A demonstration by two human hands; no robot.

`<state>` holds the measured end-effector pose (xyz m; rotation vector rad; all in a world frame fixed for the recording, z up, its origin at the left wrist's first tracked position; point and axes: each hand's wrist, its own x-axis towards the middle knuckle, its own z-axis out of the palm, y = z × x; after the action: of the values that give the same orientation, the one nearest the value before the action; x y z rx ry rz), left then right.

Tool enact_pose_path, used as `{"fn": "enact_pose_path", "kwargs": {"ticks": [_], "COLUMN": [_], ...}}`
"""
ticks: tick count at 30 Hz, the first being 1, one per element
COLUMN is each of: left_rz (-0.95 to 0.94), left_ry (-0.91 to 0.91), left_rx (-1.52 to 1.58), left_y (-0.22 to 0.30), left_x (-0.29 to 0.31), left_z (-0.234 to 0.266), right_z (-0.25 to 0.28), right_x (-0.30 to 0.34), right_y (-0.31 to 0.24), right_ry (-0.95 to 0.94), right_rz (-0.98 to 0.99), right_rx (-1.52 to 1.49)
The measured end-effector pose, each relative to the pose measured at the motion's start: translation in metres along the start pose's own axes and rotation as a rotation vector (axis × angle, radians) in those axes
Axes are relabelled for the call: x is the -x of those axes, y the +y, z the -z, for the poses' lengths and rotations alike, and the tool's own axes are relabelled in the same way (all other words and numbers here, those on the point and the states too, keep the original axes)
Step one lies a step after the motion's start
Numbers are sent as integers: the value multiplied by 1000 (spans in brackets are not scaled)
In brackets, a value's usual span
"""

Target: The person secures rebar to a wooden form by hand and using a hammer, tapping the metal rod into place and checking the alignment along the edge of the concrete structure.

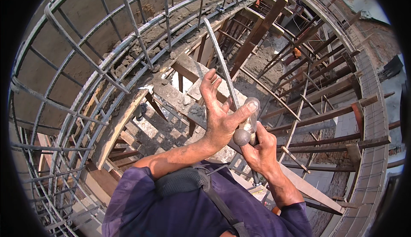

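Note:
A ball-peen hammer (242,137) is in front of my body, its rounded metal end facing up at me. My right hand (262,151) is closed round it just below the head, hiding most of the handle. Beside it, my left hand (222,119) has its fingers raised and apart. Its thumb stretches across the hammer head and appears to touch it. A ribbed steel bar (220,57) slants down from the upper middle and passes behind the gap between left thumb and fingers. Whether the bar touches that hand cannot be made out.
A curved rebar cage (124,53) sweeps along the left and top. Wooden boards (188,66) with rubble lie below my hands. Timber props (334,117) cross the deep space on the right, bounded by a curved edge (372,134). A person in orange (295,54) is farther off.

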<state>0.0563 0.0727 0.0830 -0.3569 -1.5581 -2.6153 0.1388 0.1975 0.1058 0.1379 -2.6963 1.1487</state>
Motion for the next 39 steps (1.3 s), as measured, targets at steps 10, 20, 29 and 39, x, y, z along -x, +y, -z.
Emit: {"fn": "enact_pose_path", "kwargs": {"ticks": [10,20,29,39], "left_rz": [308,524,538,472], "left_ry": [-328,-354,-316,-267], "left_rx": [304,457,707,675], "left_y": [-19,-39,-77,-91], "left_x": [-36,-49,-15,19], "left_z": [9,10,-19,-25], "right_z": [14,49,24,3], "right_x": [-49,-69,-150,-146], "right_y": [9,46,130,122], "right_ry": [-179,-550,-387,-441], "right_rz": [56,62,-180,-404], "right_rx": [-97,-210,-424,-1037]}}
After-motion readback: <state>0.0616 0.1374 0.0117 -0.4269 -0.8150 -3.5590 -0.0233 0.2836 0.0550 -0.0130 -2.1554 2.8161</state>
